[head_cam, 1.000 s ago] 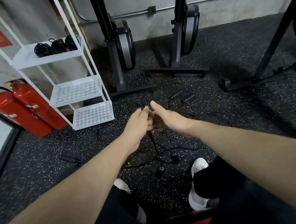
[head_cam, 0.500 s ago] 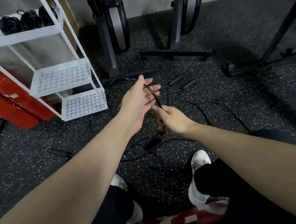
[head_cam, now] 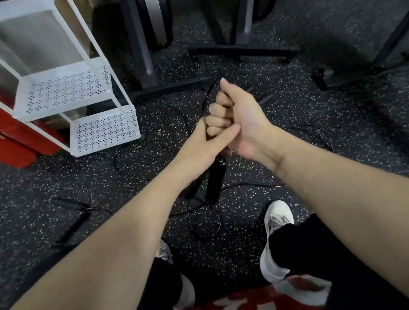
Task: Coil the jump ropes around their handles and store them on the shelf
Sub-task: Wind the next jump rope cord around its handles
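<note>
Jump rope (head_cam: 208, 99) in front of me, right of the white shelf (head_cam: 79, 110). Head view: my right hand (head_cam: 235, 118) fisted around the thin cord; left hand (head_cam: 203, 147) gripping near the two handles (head_cam: 213, 180) hanging below. Light, springy, likely slippery; best held at the handles.

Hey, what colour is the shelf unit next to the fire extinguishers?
White, with perforated trays. The shelf unit shows in the head view, at the left.
</note>
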Demonstrator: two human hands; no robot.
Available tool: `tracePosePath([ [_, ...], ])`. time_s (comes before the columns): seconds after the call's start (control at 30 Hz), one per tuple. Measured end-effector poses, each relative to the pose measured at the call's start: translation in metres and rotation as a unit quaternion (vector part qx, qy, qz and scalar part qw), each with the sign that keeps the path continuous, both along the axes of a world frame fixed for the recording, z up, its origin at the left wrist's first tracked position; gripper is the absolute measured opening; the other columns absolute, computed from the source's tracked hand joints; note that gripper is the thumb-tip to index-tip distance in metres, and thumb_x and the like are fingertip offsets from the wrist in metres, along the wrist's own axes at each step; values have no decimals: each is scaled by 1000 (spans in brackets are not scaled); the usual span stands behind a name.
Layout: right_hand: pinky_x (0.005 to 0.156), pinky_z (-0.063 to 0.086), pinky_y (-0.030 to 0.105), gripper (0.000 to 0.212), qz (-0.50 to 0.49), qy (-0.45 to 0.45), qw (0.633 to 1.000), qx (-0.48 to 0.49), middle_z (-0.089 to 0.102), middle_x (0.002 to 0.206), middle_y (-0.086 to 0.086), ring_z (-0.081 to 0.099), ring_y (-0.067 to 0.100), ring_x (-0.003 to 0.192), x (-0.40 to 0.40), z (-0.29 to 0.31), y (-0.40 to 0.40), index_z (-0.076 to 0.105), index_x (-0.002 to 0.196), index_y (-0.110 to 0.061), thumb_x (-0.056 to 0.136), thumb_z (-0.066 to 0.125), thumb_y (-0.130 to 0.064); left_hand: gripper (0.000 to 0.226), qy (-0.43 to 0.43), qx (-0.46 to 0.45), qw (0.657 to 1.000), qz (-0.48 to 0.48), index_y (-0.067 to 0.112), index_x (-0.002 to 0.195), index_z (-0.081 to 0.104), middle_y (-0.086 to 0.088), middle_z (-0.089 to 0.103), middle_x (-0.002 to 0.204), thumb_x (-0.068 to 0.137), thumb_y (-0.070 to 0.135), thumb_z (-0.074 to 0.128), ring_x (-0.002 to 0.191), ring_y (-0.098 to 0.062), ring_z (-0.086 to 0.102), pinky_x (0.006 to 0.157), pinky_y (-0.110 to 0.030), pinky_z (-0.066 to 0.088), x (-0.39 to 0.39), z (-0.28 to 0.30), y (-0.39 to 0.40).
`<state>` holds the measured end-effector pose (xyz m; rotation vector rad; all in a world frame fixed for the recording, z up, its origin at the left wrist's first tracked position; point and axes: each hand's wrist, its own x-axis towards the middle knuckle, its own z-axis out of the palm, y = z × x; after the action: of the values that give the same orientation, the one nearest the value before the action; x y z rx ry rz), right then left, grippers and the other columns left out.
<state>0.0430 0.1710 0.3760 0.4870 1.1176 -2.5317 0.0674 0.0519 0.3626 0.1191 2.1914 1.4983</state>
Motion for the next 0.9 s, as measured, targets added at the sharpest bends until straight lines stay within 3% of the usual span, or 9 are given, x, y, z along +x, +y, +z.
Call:
tracePosePath([
  [0.1,42,14,23,53,-60,-22,993,-99,14,59,-8,10,10,52,-13,1,3,30,57,-24,106,46,-40,48,32,-3,999,-5,42,113,58,18,70,112,74,65,76,106,-1,65,99,-29,49,-12,-4,-4],
  [0.2,42,13,23,52,-124,-34,976,-177,15,58,-9,10,9,50,-26,0,12,30,57,-24,105,44,-38,46,30,13,999,-28,40,112,63,0,74,108,73,54,83,104,-17,70,100,-37,53,-19,-7,-8],
  [0.3,41,12,22,49,-141,-28,961,-235,16,55,-9,13,9,45,-33,-4,22,28,59,-24,105,41,-36,43,7,13,999,-47,44,114,61,11,74,104,78,42,85,98,-3,70,95,-28,51,-23,-8,-12],
  [0.43,36,11,23,48,-140,-11,937,-320,18,50,-8,17,10,37,-42,-2,35,26,58,-24,104,41,-32,41,-124,57,988,-74,27,111,69,7,78,103,76,38,85,100,-14,71,102,-45,51,-23,-11,-13],
  [0.53,33,13,25,51,-132,10,924,-358,20,47,-7,15,11,38,-49,0,43,28,55,-22,102,42,-31,18,-219,166,958,-78,19,102,69,3,77,89,86,18,78,82,-14,74,90,-44,56,-16,-10,-9],
  [0.63,34,13,26,50,-138,26,911,-388,20,47,-7,13,9,43,-54,1,49,29,54,-21,101,43,-30,21,-264,257,928,-63,19,99,72,-3,75,89,78,16,76,77,-22,73,91,-49,58,-14,-11,-3],
  [0.73,36,12,26,49,-154,38,904,-398,18,48,-8,12,9,44,-57,1,54,29,53,-20,100,43,-29,26,-293,279,913,-53,14,102,66,-4,74,80,76,11,68,69,-20,72,69,-39,61,-13,-13,-1],
  [0.83,34,12,26,47,-175,44,901,-396,18,47,-6,12,11,41,-58,1,56,28,53,-20,97,43,-27,21,-323,309,893,-54,18,88,77,-6,74,86,78,20,59,78,-25,72,85,-49,52,-12,-15,-1],
  [0.9,33,13,26,47,-198,44,895,-398,18,46,-6,15,12,37,-60,2,59,27,52,-20,96,43,-26,23,-326,302,894,-58,19,92,77,-11,73,97,79,24,59,93,-33,70,94,-56,45,-13,-18,0],
])
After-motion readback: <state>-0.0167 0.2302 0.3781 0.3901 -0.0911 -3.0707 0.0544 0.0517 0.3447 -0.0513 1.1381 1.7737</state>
